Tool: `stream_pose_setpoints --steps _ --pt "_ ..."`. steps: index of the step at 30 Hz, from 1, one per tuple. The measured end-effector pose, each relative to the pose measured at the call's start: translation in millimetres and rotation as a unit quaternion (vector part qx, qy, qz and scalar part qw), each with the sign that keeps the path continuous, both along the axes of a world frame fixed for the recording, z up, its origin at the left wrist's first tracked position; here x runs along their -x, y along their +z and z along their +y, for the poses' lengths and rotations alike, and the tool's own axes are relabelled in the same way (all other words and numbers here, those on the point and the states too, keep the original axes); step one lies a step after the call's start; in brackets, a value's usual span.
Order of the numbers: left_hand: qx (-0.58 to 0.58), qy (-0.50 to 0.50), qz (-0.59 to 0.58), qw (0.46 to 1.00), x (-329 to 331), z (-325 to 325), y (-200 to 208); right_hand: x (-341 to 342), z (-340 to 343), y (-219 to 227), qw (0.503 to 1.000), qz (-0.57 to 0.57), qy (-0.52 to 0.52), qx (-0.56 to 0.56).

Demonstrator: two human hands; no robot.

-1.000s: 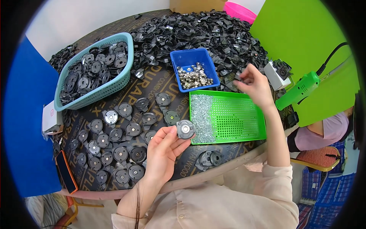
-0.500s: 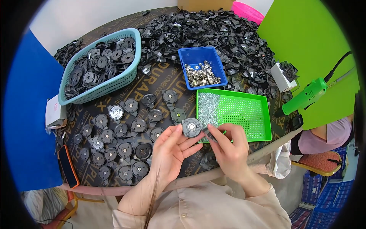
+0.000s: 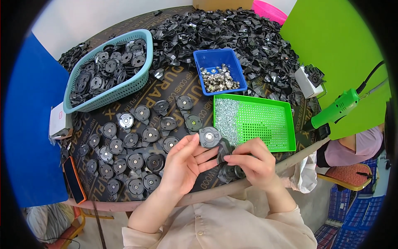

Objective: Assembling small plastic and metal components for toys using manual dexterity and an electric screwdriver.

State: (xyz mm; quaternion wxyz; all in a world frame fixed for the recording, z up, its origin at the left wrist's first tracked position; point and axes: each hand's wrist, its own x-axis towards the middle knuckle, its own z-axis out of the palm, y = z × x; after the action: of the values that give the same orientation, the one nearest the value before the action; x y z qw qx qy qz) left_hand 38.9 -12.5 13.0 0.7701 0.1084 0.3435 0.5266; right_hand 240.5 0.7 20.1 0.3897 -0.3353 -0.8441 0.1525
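My left hand (image 3: 181, 164) pinches a dark grey round disc (image 3: 207, 143) with a metal centre between thumb and fingers, its other fingers stretched out below. Close beside the disc, my right hand (image 3: 256, 162) grips an angled black plastic piece (image 3: 224, 152) with thumb and fingertips. The piece lies at the disc's lower right edge; whether the two are joined I cannot tell. Under my right hand another round part (image 3: 226, 173) rests near the table edge, partly covered. To the left, several similar discs on black brackets (image 3: 135, 161) lie in loose rows.
A teal basket (image 3: 110, 107) of discs stands at left. Ahead are a blue bin (image 3: 225, 92) of metal bushings and a green tray (image 3: 292, 124) with small screws. Black plastic pieces (image 3: 232, 33) heap behind. A green electric screwdriver (image 3: 338, 108) hangs right; a phone (image 3: 74, 180) lies left.
My right hand has shifted slightly right and down, and the black piece is now turned to point downward beside the disc. My left hand keeps the disc in nearly the same place.
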Motion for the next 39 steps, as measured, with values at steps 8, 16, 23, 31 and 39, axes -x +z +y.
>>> stream_pose_setpoints --steps 8,16,23,31,39 --pt "0.001 -0.122 -0.07 0.99 6.9 3.1 1.7 -8.3 7.3 11.5 0.988 -0.013 0.069 -0.135" --pt "0.006 -0.052 -0.015 0.999 -5.5 -3.9 -6.4 15.4 10.9 1.8 0.983 0.08 -0.133 -0.1" --pt "-0.003 -0.041 -0.031 0.999 -6.6 -4.8 -7.8 36.6 13.9 2.2 0.995 0.036 -0.072 -0.055" --pt "-0.01 -0.036 -0.026 0.999 -6.9 -7.4 -8.5 34.1 10.7 0.9 0.991 0.112 -0.047 0.048" --pt "-0.027 -0.042 -0.007 0.999 -12.1 -8.8 -7.1 31.5 12.7 -1.1 0.994 0.097 -0.042 0.026"
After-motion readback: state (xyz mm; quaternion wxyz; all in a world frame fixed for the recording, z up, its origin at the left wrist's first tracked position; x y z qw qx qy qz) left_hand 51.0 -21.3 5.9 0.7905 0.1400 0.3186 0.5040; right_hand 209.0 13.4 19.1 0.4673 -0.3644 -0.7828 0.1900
